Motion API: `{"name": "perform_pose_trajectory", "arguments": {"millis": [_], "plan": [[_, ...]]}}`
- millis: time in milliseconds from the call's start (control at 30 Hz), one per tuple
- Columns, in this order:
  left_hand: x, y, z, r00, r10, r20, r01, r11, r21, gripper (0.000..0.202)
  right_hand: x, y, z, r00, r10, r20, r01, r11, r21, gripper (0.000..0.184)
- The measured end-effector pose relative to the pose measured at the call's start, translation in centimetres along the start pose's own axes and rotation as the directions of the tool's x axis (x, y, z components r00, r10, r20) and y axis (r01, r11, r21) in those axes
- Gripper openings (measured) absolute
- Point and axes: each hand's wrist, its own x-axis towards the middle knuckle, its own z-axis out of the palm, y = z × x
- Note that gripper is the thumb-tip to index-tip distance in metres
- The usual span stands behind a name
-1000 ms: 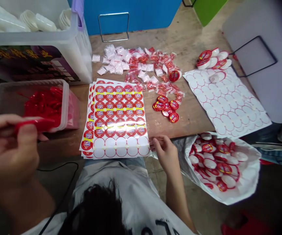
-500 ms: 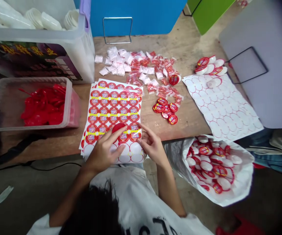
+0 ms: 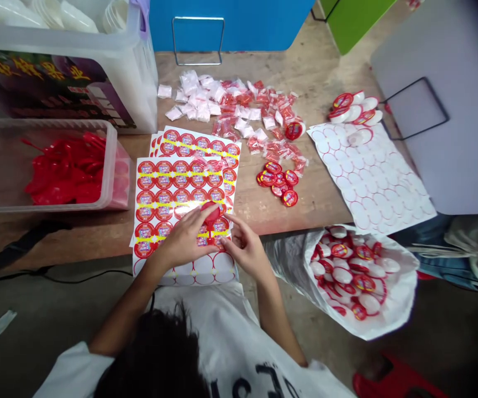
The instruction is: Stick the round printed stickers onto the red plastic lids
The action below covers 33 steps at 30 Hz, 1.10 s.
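Sticker sheet shifted nearer the table edge

2 hands, 2+ label shts, 1 clear tub, 1 white bag, 2 wire stands

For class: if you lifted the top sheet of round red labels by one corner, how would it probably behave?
The top sheet of round red labels looks thin, so it would probably droop from a corner. It lies loose on the sheet beneath, so it may slide easily. Its glossy print may feel slick.
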Motion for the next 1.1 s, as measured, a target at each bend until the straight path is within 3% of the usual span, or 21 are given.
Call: {"name": "perform_pose_trajectory", "arguments": {"millis": [100,267,400,633,867,933,1100], "plan": [[-0.3,-0.3,0.5,0.995,0.042,-0.091,-0.044,0.999,-0.013,0.091,0.0,-0.2,0.3,1.0,-0.018,-0.017,0.018,0.999,-0.031,0.041],[-0.3,-0.5,0.7,0.992,0.055,-0.117,-0.058,0.998,-0.028,0.091,-0.2,0.6,0.9,0.999,0.043,-0.018,-0.04,0.988,0.148,0.04],[-0.3,-0.5,0.8,0.989,0.041,-0.143,-0.053,0.996,-0.077,0.09,-0.3,0.8,1.3,0.992,0.095,-0.086,-0.076,0.975,0.209,0.039],[-0.4,-0.6,0.8,0.992,0.014,-0.127,-0.028,0.994,-0.106,0.096,-0.3,0.0,1.0,0.989,0.069,-0.13,-0.064,0.997,0.044,0.026],[-0.4,-0.4,1.1,0.989,0.006,-0.148,-0.019,0.996,-0.088,0.101,-0.1,0.5,0.9,0.99,0.113,-0.088,-0.1,0.985,0.141,0.042],[-0.3,-0.5,1.2,0.988,0.011,-0.153,-0.023,0.997,-0.078,0.105,-0.2,0.7,1.1,0.986,0.115,-0.118,-0.104,0.99,0.094,0.046],[-0.2,-0.7,1.4,0.983,0.001,-0.186,-0.017,0.996,-0.084,0.105,-0.4,0.9,1.3,0.974,0.104,-0.199,-0.115,0.992,-0.043,0.038]]}}
